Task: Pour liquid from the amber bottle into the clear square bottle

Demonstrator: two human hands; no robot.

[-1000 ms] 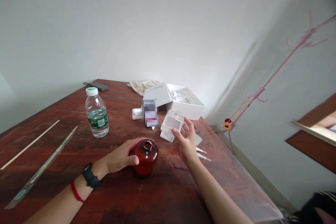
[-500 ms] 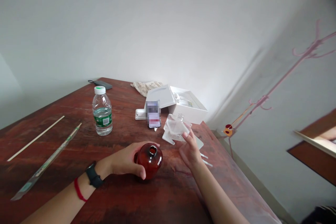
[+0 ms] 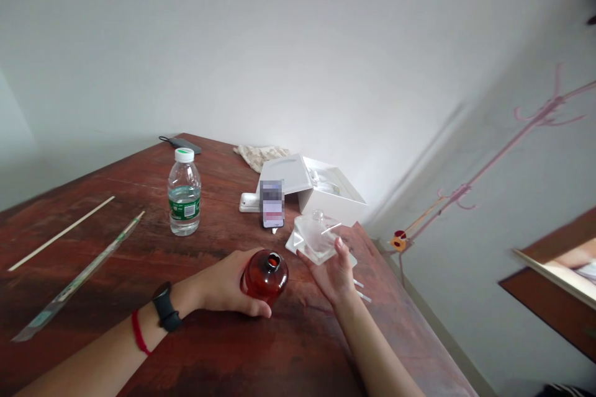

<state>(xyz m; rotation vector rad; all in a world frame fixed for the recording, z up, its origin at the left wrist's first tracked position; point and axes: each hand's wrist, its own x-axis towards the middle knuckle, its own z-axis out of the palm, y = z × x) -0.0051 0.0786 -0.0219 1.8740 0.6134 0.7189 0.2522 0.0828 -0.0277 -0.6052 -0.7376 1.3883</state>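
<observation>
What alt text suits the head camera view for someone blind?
A person's left hand holds a round red bottle, the right hand a clear bottle, over a reddish-brown wooden table. Beyond are a capped water bottle, a smartphone and an open white box.

Compared with a second ago, I see the left hand [image 3: 235, 285] wrapped further around the red bottle [image 3: 264, 282], its thumb [image 3: 263, 309] now lower across the front. That bottle has gone from nearly upright to a slight lean toward the right hand [image 3: 335, 274], which has rolled palm-upward, turning the clear bottle [image 3: 316, 239] it holds. My view has shifted slightly too.
</observation>
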